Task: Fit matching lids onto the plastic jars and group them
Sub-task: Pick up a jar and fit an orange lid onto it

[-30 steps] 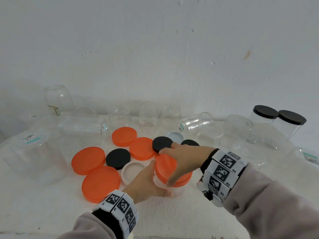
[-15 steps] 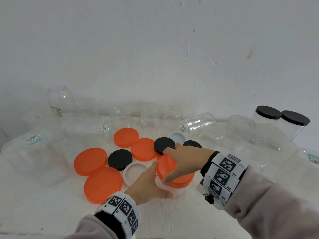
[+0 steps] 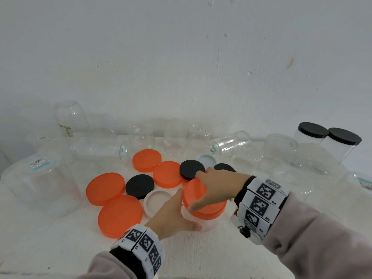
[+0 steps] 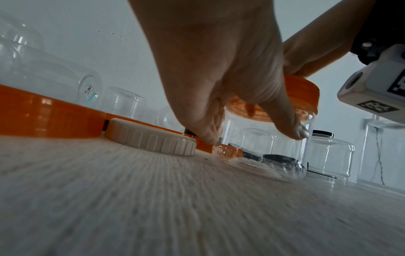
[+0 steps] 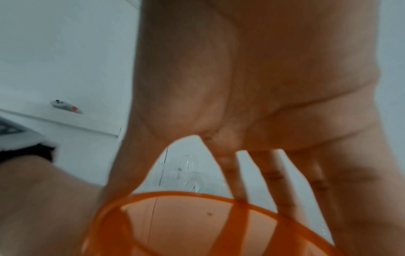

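Little has shifted: right hand (image 3: 216, 185) still clasps the orange lid (image 3: 203, 200) atop the clear jar (image 4: 263, 147), left hand (image 3: 173, 213) gripping its side, just beside the white lid (image 3: 156, 201).

Left hand (image 3: 173, 214) grips a small clear plastic jar (image 3: 203, 220) standing on the white table (image 3: 201, 254). Right hand (image 3: 217, 188) lies over the round orange plastic lid (image 3: 209, 210) seated on it, fingers curled over the rim. Two black-lidded clear jars (image 3: 326, 141) stand together far right.

Orange lid (image 3: 203, 200) atop upright clear jar (image 4: 274, 147)
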`<state>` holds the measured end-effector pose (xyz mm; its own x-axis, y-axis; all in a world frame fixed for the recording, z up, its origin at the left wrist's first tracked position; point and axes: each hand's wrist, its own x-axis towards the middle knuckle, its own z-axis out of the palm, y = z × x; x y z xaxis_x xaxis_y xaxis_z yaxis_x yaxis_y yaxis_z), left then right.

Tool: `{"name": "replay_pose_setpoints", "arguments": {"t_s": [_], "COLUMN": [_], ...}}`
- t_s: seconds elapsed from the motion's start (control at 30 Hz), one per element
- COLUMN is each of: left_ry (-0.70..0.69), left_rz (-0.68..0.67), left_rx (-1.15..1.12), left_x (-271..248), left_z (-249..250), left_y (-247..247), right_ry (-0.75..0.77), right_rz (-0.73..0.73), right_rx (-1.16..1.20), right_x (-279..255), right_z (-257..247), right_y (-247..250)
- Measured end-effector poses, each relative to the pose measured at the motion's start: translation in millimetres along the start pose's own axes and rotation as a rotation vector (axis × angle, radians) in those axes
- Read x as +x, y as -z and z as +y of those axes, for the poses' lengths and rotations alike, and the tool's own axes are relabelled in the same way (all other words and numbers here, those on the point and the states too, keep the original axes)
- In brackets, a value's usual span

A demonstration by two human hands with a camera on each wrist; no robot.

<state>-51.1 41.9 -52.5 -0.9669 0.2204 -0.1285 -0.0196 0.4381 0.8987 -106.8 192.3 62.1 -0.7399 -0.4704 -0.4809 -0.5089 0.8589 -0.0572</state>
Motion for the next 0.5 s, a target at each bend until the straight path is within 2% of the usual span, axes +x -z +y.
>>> {"name": "replay_pose_setpoints", "arguments": {"t_s": [0.07,0.13,0.27,0.37,0.5], "left_ry": [-0.007,-0.004,0.009,0.013,-0.001], "left_rz": [0.004,0.008,0.007,0.013,0.005], "left_rx": [-0.007,-0.002,0.039,0.033,0.001], "left_x": [0,0,0,0,0], "left_z": [-1,0,2,2,0], "left_y": [0,0,0,-1,-1], "right_ry": [-0.054,-0.065,0.061,0.091,-0.006], "right_rz": [0.030,-0.006,-0.108,-0.076,0.009], "right_rx": [-0.022,-0.037,-0.019,-0.015,-0.019], "right_x": [0,0,-3,-1,0], "right_z": [2,5,5,4,-1], "right_y": [-1,2,7,4,-5]}}
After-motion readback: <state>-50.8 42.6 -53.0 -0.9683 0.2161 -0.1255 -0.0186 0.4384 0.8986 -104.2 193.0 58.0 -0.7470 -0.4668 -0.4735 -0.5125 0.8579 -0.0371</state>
